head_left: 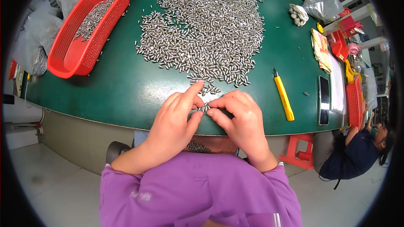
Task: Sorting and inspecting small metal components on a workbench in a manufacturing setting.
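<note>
A small cluster of silvery, bullet-shaped metal pieces [204, 108] lies between my hands near the table's front edge. My left hand [174, 111] has its index finger stretched to the near tip of a large heap of the same pieces [210, 33]. Its thumb is apart from that finger, and the other fingertips are beside the small cluster. From the other side, the thumb and index finger of my right hand [240, 111] close in on the cluster's edge, with pieces at their tips. How firmly they grip is partly hidden.
A red perforated basket [67, 65] with metal pieces stands left. To the right lie a yellow utility knife [285, 98], a phone [323, 101] and gloves [298, 14]. Below the table edge, another basket [219, 143] holds pieces. A person [353, 155] sits at far right, beyond a red stool [298, 151].
</note>
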The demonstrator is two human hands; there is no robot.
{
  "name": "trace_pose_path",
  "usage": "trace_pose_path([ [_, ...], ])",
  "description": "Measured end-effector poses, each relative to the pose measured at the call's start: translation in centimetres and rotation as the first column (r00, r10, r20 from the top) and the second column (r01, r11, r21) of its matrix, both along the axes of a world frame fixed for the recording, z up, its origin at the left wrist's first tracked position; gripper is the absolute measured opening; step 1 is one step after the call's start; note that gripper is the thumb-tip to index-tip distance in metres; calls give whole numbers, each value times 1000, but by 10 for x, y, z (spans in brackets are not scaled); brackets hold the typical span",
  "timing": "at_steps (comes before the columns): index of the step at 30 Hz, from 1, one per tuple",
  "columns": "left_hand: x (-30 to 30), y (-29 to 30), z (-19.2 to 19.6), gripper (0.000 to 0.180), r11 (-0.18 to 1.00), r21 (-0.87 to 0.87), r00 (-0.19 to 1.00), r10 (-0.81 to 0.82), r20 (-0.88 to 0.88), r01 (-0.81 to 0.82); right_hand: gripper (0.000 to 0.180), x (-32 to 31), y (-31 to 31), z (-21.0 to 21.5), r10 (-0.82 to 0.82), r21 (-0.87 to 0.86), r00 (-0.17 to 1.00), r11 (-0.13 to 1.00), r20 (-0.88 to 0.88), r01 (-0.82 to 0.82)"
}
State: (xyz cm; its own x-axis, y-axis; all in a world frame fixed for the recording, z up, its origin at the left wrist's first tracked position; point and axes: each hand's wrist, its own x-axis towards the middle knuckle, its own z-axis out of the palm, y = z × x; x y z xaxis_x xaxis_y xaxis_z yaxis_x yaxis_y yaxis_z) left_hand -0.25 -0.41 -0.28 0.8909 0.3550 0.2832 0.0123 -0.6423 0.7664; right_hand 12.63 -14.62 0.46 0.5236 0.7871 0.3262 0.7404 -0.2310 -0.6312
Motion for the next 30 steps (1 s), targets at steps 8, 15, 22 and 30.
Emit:
trace_pose_path([
  [8,4,-2,1,66,999,-10,999,32,-17,-33,15,-1,2,0,-18,-8,999,1000,-29,18],
  [15,1,0,-2,64,1000,-18,1000,6,-1,-6,18,-1,1,-2,38,12,999,999,-9,-38],
  [22,-1,1,-3,63,997,-58,999,-44,-17,43,18,-3,-1,0,60,9,998,998,14,-61],
  [30,-3,2,3,67,995,-75,997,-70,-28,67,15,-5,-6,-4,37,66,999,997,35,-39],
])
